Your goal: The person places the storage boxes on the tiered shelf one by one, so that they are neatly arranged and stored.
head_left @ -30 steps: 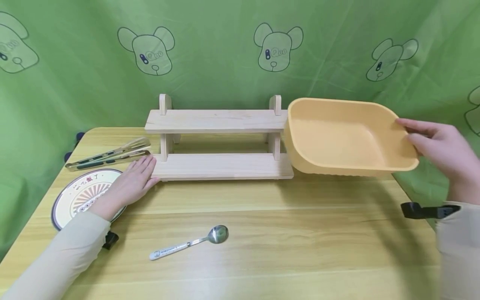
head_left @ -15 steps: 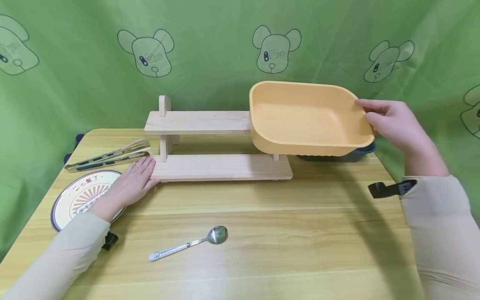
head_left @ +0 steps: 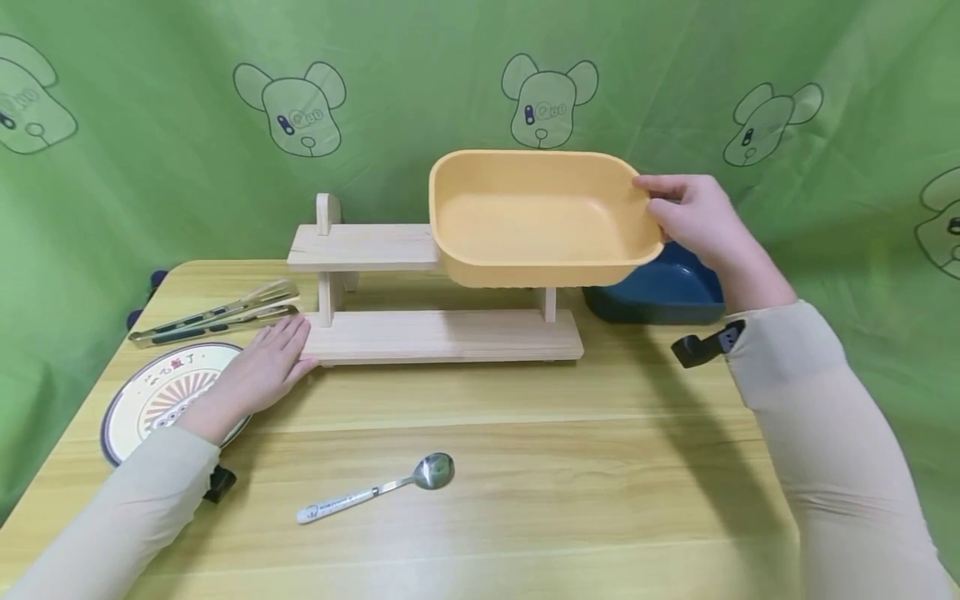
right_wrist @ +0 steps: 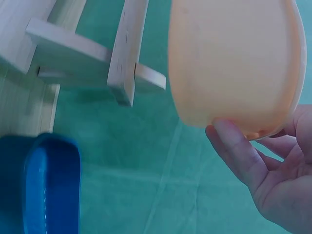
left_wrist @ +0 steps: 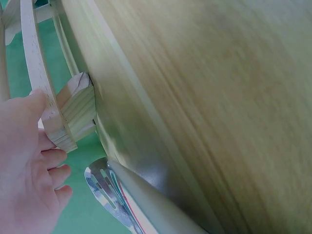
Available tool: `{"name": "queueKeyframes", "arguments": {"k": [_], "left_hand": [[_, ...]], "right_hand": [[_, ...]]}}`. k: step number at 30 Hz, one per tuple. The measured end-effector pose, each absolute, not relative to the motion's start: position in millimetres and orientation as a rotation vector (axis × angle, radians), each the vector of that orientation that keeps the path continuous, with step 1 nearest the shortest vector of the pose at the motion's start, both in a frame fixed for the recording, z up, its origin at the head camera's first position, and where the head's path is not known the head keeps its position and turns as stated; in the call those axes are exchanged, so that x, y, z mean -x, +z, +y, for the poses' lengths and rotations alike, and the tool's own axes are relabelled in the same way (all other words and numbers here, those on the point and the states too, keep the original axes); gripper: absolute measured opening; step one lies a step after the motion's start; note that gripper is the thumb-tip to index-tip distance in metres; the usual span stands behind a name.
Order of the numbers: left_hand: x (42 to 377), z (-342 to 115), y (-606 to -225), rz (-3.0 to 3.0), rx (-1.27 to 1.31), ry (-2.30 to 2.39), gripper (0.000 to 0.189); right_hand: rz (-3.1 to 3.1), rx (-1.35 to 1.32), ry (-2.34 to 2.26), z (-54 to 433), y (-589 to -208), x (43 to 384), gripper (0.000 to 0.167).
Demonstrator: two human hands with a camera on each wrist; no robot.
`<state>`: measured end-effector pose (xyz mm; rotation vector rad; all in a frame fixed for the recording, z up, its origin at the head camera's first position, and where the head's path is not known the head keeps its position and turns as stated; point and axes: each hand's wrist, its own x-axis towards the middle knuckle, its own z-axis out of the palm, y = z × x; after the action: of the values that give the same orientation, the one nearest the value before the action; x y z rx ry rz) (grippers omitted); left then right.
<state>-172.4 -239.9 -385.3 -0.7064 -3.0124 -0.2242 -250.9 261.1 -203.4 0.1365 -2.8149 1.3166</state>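
My right hand (head_left: 697,212) pinches the right end of a yellow rectangular basin (head_left: 536,225), its thumb outside and below the rim. The basin overlaps the right part of the two-tier wooden rack's top shelf (head_left: 360,246) in the head view. In the right wrist view the basin (right_wrist: 234,58) hangs clear to the side of the top board (right_wrist: 127,53). My left hand (head_left: 262,367) rests with extended fingers at the left end of the lower shelf (head_left: 450,335); its thumb (left_wrist: 38,103) touches the board.
A dark blue basin (head_left: 663,287) stands right of the rack, partly hidden by the yellow one. Metal tongs (head_left: 217,317) and a patterned plate (head_left: 142,392) lie at the left, the plate partly under the left forearm. A spoon (head_left: 433,471) lies in front.
My right hand has carried the yellow basin leftward and up, from beside the rack to over its right part. The blue basin has come into view. My left hand stays put.
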Motion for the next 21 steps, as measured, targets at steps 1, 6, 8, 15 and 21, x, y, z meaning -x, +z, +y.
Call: {"name": "queueKeyframes", "arguments": {"k": [1, 6, 8, 15, 21], "left_hand": [[173, -240, -386, -3.008, 0.710, -0.226, 0.060], [172, -239, -386, -3.000, 0.715, -0.232, 0.059], [173, -239, -386, -3.004, 0.711, -0.231, 0.059], [173, -239, -386, -3.009, 0.709, -0.227, 0.059], [173, -239, -386, -3.020, 0.703, -0.217, 0.059]], "right_hand": [[-2.816, -0.137, 1.321, 257, -203, 253, 0.047], [-2.836, -0.149, 1.314, 237, -204, 264, 0.048], [-2.838, -0.165, 1.309, 230, -204, 269, 0.047], [-2.862, -0.186, 1.303, 208, -207, 285, 0.046], [-2.885, -0.179, 1.300, 192, -212, 296, 0.046]]}}
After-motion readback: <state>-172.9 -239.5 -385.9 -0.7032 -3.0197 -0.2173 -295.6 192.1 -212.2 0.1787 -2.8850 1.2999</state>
